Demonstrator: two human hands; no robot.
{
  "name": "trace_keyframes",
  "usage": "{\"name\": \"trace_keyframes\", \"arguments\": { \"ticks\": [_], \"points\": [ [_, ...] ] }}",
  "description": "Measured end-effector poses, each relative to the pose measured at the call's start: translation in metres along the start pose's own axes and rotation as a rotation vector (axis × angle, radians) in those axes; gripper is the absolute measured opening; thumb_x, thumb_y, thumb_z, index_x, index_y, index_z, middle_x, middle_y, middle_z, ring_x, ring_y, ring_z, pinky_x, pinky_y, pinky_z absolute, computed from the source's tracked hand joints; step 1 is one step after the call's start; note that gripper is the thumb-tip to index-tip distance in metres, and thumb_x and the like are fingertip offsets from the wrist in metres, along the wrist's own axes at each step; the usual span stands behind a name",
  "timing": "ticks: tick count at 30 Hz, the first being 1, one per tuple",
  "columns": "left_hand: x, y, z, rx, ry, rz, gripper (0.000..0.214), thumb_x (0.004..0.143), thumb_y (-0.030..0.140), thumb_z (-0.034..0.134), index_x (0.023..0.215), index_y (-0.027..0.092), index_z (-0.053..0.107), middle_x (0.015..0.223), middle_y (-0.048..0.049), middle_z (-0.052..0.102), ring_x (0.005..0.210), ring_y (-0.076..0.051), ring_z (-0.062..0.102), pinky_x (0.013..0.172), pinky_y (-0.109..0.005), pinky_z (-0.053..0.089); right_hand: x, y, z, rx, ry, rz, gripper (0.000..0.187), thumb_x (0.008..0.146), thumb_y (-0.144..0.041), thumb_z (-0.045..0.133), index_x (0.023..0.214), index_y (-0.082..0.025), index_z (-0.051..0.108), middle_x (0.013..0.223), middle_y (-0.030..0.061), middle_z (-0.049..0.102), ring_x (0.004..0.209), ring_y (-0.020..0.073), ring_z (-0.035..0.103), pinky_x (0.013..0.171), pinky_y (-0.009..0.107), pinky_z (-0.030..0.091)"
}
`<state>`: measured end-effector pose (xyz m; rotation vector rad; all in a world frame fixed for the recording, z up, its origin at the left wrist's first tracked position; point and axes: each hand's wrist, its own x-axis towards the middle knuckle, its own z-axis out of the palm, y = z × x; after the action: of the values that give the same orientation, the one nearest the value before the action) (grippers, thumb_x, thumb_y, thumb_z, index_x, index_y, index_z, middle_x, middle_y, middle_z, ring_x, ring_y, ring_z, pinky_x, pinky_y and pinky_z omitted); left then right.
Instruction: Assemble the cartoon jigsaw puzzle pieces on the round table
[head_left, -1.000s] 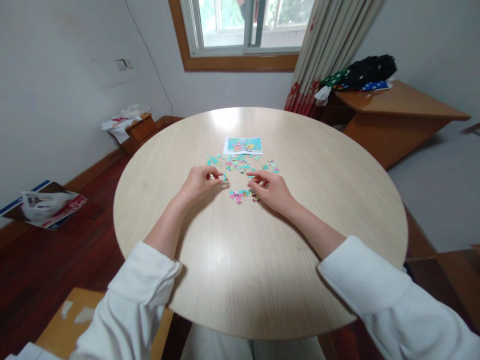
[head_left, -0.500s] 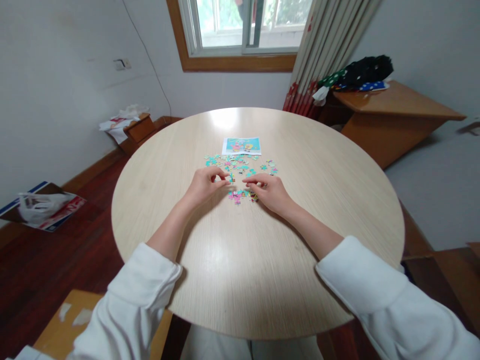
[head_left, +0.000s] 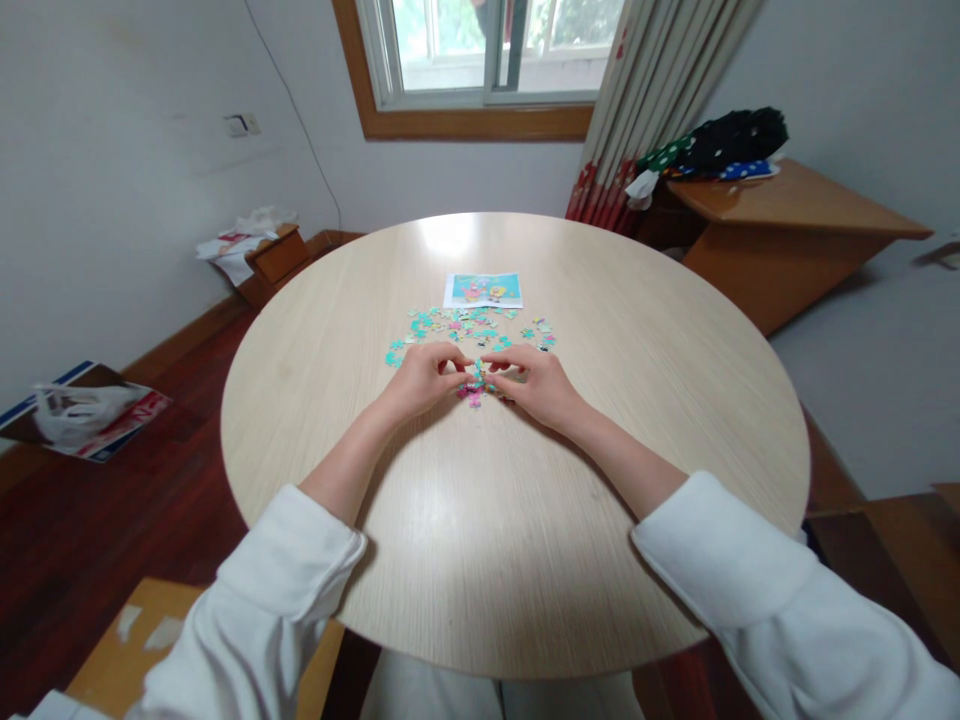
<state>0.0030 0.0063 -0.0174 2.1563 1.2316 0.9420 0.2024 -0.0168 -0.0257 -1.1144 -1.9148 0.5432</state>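
White plastic forms the crumpled bag [head_left: 79,412], lying on a printed board [head_left: 142,415] on the floor beyond the round worktop's [head_left: 480,560] left edge; what it holds, I cannot tell; papers [head_left: 234,250] lie on a small wooden stand [head_left: 279,258] past the far-left edge, and dotted cloths [head_left: 735,142] are heaped on a brown wooden unit [head_left: 795,205] past the far-right edge; on the worktop, loose puzzle pieces [head_left: 459,322] spread between the picture sheet [head_left: 484,290] and the two hands, on their far-edge side; the left hand [head_left: 426,378] pinches a turquoise puzzle piece [head_left: 478,371] between thumb and fingers, about midway between the left and right edges; the right hand [head_left: 544,383] meets it with bent fingers, though I cannot tell whether it grips or merely touches; pink pieces [head_left: 474,399] lie just to the near-edge side, partly hidden by the hands; white sleeves [head_left: 292,550] reach in over the near edge.
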Motion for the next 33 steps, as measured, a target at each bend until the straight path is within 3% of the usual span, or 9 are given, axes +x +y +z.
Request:
{"name": "trace_keyframes", "arguments": {
  "ticks": [22, 33],
  "points": [
    [-0.0011, 0.0097, -0.0029, 0.000, -0.036, -0.043, 0.011, 0.068, 0.025, 0.074, 0.067, 0.016, 0.067, 0.060, 0.0025, 0.057, 0.059, -0.011, 0.046, 0.061, -0.026, 0.038, 0.0005, -0.0008, -0.0003, -0.013, -0.023, 0.023, 0.016, 0.079, -0.023, 0.069, 0.093, -0.020, 0.076, 0.088, 0.0063, 0.074, 0.080, 0.0175, 0.066, 0.075, 0.032, 0.052],
    [-0.0013, 0.0056, -0.0037, -0.011, -0.051, -0.028, 0.011, 0.069, 0.026, 0.072, 0.073, 0.016, 0.070, 0.064, 0.0009, 0.061, 0.061, -0.011, 0.047, 0.062, -0.026, 0.039, 0.0009, -0.0006, -0.0010, -0.016, -0.030, 0.030, 0.016, 0.078, -0.020, 0.071, 0.092, -0.020, 0.076, 0.087, 0.0058, 0.074, 0.079, 0.0174, 0.066, 0.075, 0.032, 0.052]
  ]
}}
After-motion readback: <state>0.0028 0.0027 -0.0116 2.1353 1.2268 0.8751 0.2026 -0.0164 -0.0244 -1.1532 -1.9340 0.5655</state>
